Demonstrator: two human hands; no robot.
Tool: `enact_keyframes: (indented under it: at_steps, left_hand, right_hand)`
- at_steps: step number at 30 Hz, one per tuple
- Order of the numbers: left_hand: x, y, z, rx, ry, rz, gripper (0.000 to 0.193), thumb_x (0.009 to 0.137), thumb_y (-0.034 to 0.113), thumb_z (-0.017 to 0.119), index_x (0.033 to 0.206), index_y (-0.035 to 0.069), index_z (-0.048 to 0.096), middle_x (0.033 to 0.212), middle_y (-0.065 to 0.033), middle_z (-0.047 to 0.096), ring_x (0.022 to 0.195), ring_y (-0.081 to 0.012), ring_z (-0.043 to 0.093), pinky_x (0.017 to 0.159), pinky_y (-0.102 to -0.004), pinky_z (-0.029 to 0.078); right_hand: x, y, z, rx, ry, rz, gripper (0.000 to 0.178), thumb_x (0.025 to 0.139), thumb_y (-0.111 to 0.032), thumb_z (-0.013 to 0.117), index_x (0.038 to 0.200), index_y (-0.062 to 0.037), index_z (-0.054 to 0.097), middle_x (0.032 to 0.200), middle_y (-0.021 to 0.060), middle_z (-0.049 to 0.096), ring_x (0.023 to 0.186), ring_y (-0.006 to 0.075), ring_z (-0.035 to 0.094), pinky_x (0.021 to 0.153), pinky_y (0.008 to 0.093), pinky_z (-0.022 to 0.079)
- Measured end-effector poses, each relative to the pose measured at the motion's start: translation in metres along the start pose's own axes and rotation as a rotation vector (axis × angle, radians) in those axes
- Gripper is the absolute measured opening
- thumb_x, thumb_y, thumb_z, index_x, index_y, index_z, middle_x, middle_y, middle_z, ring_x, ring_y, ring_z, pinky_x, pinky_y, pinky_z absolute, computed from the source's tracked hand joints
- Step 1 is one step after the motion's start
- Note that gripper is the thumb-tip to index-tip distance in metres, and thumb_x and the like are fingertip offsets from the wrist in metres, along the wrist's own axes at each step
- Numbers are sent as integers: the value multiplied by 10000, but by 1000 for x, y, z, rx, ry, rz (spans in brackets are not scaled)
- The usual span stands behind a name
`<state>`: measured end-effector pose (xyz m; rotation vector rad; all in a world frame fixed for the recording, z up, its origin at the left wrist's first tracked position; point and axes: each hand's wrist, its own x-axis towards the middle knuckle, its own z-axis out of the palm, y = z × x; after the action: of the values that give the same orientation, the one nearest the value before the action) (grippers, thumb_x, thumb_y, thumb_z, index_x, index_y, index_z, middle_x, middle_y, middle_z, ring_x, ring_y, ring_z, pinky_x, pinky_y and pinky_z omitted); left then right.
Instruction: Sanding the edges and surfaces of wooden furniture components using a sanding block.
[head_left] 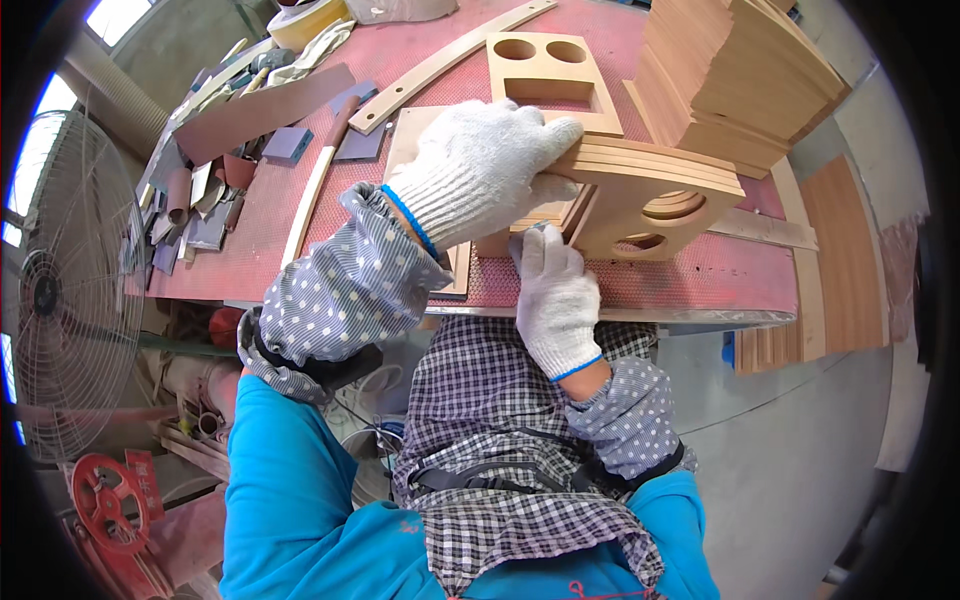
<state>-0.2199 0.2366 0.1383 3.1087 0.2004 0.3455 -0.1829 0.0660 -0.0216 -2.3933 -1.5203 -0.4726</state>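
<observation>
A stack of light wooden panels (655, 165), cut with round holes and an opening, stands on edge on the red table. My left hand (490, 165), in a white knit glove, is closed over the stack's upper left end, thumb along the top edge. Below it, my gloved right hand (555, 295) reaches up to the lower left part, fingers pressed together at the opening. Something small and grey-blue shows at its fingertips; its kind is mostly hidden. Behind the stack lies another wooden panel (596, 88) with two round holes and a rectangular cutout.
A tall stack of wooden boards (735, 80) stands at the back right. Long wooden strips (450, 62) and grey sanding pads (288, 145) lie on the red table (740, 285). Scraps of sandpaper (205, 215) crowd its left edge, near a large fan (75, 290).
</observation>
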Motion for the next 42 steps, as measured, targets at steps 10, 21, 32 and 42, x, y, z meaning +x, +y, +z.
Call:
enact_keyframes:
  at_steps: [10, 21, 32, 42]
  left_hand:
    - [-7, -10, 11, -30, 200, 150, 575, 899, 380, 823, 1387, 123, 662, 1052, -115, 743, 996, -357, 718, 805, -478, 581]
    - [-6, -17, 19, -83, 257, 135, 555, 882, 367, 844, 1364, 145, 683, 1051, -123, 754, 968, -342, 730, 796, -476, 584]
    - [-7, -17, -1, 145, 170, 114, 522, 945, 450, 777, 1381, 181, 679, 1024, -79, 734, 1034, -320, 708, 843, -478, 578]
    - [-5, -30, 14, -114, 129, 92, 481, 987, 533, 730, 1184, 99, 672, 935, -160, 719, 896, -367, 734, 757, -489, 574]
  right_hand:
    - [-83, 77, -65, 11, 101, 390, 662, 825, -108, 671, 1480, -30, 608, 1345, 208, 693, 1209, 404, 683, 1032, 493, 572]
    - [-34, 159, -8, 622, 194, 633, 540, 924, -80, 630, 1456, 9, 601, 1285, 249, 731, 1179, 391, 720, 1005, 420, 549]
    - [-24, 148, -18, 657, 212, 644, 595, 947, 52, 560, 1541, 16, 551, 1420, 224, 692, 1324, 323, 674, 1119, 428, 510]
    - [-21, 141, -24, 821, 202, 666, 573, 911, -24, 668, 1469, 47, 555, 1314, 216, 712, 1245, 318, 678, 1087, 398, 512]
